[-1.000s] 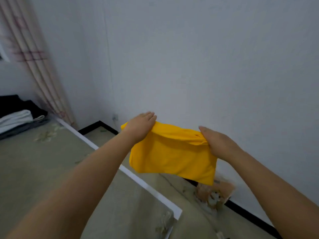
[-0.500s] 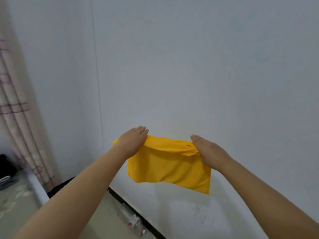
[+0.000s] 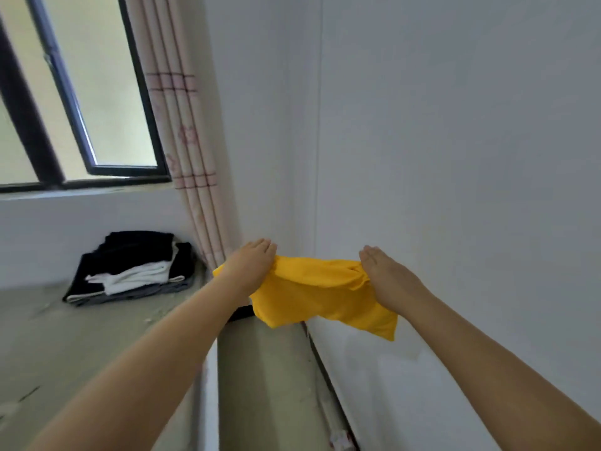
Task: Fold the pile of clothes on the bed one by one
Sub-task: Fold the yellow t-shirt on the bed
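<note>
I am holding a yellow garment (image 3: 320,297) up in the air in front of the white wall (image 3: 455,157), above the gap between the bed (image 3: 81,336) and the wall. My left hand (image 3: 250,266) is gripping its top left edge, fingers curled over the cloth; my right hand (image 3: 387,275) is gripping the bunched top right edge the same way. The cloth is hanging folded between them, its lower right corner drooping lowest. On the far end of the bed, under the window (image 3: 81,92) and beside the curtain (image 3: 185,141), a stack of folded clothes (image 3: 130,268) is lying: black, white and grey pieces.
</note>
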Demonstrator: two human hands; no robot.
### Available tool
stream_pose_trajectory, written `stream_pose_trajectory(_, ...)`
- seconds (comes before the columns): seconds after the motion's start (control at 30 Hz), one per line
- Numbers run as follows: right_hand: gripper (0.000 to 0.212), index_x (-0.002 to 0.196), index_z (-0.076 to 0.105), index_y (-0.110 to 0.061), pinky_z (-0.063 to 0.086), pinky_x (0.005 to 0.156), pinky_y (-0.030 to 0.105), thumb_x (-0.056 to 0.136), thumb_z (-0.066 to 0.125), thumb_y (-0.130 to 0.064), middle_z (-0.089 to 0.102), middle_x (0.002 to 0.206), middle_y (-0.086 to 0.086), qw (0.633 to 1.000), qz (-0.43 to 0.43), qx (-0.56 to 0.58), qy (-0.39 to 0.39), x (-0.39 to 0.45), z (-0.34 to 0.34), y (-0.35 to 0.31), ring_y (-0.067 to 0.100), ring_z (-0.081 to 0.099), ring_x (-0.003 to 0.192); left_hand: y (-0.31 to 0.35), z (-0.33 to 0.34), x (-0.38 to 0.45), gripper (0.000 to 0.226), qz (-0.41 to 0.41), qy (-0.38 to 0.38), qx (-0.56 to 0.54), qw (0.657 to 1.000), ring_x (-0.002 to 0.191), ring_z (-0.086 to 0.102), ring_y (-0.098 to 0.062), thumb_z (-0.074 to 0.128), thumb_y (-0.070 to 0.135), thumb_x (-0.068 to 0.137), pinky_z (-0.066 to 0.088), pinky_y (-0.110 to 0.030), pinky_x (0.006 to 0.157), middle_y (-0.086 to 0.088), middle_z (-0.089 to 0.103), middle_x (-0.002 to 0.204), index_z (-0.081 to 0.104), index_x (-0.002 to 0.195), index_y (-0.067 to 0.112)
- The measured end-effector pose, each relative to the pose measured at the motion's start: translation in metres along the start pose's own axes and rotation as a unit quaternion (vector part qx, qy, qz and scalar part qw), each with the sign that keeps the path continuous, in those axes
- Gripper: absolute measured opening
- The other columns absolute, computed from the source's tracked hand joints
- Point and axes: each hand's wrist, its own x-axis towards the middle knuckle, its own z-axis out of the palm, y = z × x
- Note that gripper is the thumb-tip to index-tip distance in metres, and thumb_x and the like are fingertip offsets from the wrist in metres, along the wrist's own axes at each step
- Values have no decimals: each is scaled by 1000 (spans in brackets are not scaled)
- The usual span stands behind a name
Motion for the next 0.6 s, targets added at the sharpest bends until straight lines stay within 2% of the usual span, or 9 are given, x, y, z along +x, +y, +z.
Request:
stream_pose_trajectory(0.13,53,146,8,-8,21,112,32,99,31,-8,8,155,9,998,-60,25,7,82,38,-41,22,10,142,-59,39,2,54,-89,-20,14,996,142,4,-23,27,2,97,6,-32,115,-12,5,154,4,145,4)
stream_pose_trajectory(0.27,53,146,8,-6,18,112,30,98,32,-7,9,155,11,991,-126,35,0,166,64,-95,23,10,142,-128,72,11,55,-160,-40,20,986,142,2,-24,28,3,98,5,-32,115,-12,4,154,2,145,5)
stream_pose_trajectory(0.6,53,146,8,-5,15,113,32,98,30,-5,9,154,13,970,-237,53,9,384,111,-214,27,6,143,-310,153,81,60,-246,-95,16,964,142,2,-24,32,-3,95,6,-32,115,-12,2,155,0,145,6)
